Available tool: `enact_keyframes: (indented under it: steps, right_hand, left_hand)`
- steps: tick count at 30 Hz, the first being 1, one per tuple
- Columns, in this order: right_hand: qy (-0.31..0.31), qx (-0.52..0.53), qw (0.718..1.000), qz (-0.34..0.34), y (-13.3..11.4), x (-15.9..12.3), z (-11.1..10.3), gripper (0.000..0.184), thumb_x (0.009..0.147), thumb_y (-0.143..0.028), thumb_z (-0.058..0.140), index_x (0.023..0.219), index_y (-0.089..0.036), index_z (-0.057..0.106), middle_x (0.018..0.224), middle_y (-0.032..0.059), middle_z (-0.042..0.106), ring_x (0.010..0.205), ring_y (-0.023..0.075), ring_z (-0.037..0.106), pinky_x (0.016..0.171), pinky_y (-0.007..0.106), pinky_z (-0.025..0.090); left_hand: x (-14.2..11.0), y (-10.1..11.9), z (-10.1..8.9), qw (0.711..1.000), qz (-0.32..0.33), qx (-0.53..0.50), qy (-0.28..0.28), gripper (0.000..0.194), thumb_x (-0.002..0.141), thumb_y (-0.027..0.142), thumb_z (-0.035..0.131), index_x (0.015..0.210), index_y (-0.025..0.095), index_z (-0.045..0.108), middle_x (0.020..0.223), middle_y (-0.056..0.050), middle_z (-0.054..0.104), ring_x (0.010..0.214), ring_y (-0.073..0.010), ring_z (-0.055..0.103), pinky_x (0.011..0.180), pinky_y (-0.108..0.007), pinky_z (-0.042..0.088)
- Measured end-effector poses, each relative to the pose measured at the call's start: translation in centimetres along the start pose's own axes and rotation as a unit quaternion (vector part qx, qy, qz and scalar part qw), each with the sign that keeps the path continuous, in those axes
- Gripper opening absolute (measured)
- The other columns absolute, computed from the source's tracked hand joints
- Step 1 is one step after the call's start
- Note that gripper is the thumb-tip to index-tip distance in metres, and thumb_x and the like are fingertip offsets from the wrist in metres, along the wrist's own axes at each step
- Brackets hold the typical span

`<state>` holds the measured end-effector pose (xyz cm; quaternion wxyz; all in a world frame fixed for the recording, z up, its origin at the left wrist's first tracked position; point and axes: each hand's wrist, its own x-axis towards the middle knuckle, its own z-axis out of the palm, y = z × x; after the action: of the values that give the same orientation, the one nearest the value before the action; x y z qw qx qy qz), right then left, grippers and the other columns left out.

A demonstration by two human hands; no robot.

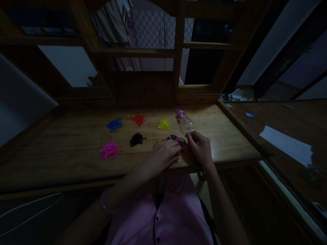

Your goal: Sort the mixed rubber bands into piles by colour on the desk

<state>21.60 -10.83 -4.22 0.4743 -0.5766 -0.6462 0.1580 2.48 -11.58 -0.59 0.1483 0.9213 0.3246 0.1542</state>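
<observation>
Several small heaps of thin elastic bands lie on the wooden desk, sorted by colour: blue [114, 125], red [138, 119], yellow [164, 124], black [137, 139] and pink [109, 150]. My left hand [166, 153] rests over a mixed-colour heap of bands [173, 137], its fingers stretched out and slightly bent; it hides part of that heap. At the heap's right edge, my right hand [200, 146] is closed, thumb and forefinger pinched together. What sits between those fingertips is too small and dark to make out. Just beyond them lies a clear bottle [186, 124] with a pink cap.
The desk [76, 143] backs onto an open wooden shelf unit [145, 86] with drawers. To the right, a lower brown surface [270, 119] carries white paper [287, 144] and a blue card [250, 115]. A white cable [30, 202] hangs at lower left.
</observation>
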Motion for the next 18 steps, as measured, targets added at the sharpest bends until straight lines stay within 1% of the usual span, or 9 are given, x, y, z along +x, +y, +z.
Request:
enact_keyframes:
  steps: [2,5,11,15,18]
  right_hand:
    - [-0.003,-0.001,1.000,-0.002,0.0,0.0,0.0,0.033,0.094,-0.042,0.048,0.082,-0.019,0.067,0.068,0.0028,0.068,0.058,0.0148,0.060,0.058,0.025,0.041]
    - [-0.005,0.000,1.000,-0.003,0.0,0.0,0.0,0.032,0.094,-0.042,0.048,0.082,-0.019,0.067,0.066,0.0023,0.067,0.057,0.0147,0.059,0.058,0.025,0.041]
    - [-0.008,0.004,1.000,-0.007,0.1,0.0,0.0,0.031,0.094,-0.042,0.049,0.081,-0.018,0.066,0.065,0.0020,0.065,0.056,0.0146,0.059,0.057,0.025,0.040]
    - [-0.002,-0.001,1.000,-0.011,0.1,0.0,0.0,0.030,0.094,-0.039,0.050,0.080,-0.018,0.066,0.063,0.0008,0.062,0.056,0.0135,0.058,0.056,0.024,0.039]
    - [0.001,-0.004,1.000,-0.014,0.3,0.0,0.0,0.029,0.094,-0.039,0.051,0.080,-0.018,0.066,0.062,0.0005,0.062,0.055,0.0132,0.057,0.056,0.024,0.039]
  left_hand:
    - [0.1,0.0,0.4,1.000,0.004,0.015,0.010,0.007,0.087,0.013,0.056,0.088,0.019,0.057,0.098,-0.005,0.063,0.095,-0.0217,0.056,0.083,-0.035,0.046]
    - [0.2,-0.1,0.5,1.000,0.004,0.019,0.024,0.011,0.088,0.010,0.052,0.093,0.020,0.056,0.103,-0.007,0.063,0.099,-0.0221,0.055,0.084,-0.034,0.045]
    - [0.8,-0.6,0.3,1.000,-0.001,0.011,-0.006,0.006,0.087,0.015,0.053,0.084,0.020,0.054,0.092,-0.005,0.063,0.088,-0.0200,0.055,0.078,-0.033,0.043]
    - [0.9,-1.1,0.3,0.999,-0.022,-0.035,-0.003,0.010,0.080,0.013,0.057,0.075,0.019,0.051,0.082,-0.002,0.060,0.079,-0.0171,0.053,0.068,-0.028,0.039]
    - [0.7,-1.6,0.2,0.995,-0.054,-0.088,0.013,0.010,0.076,0.012,0.059,0.073,0.018,0.052,0.075,0.000,0.058,0.072,-0.0144,0.052,0.062,-0.026,0.037]
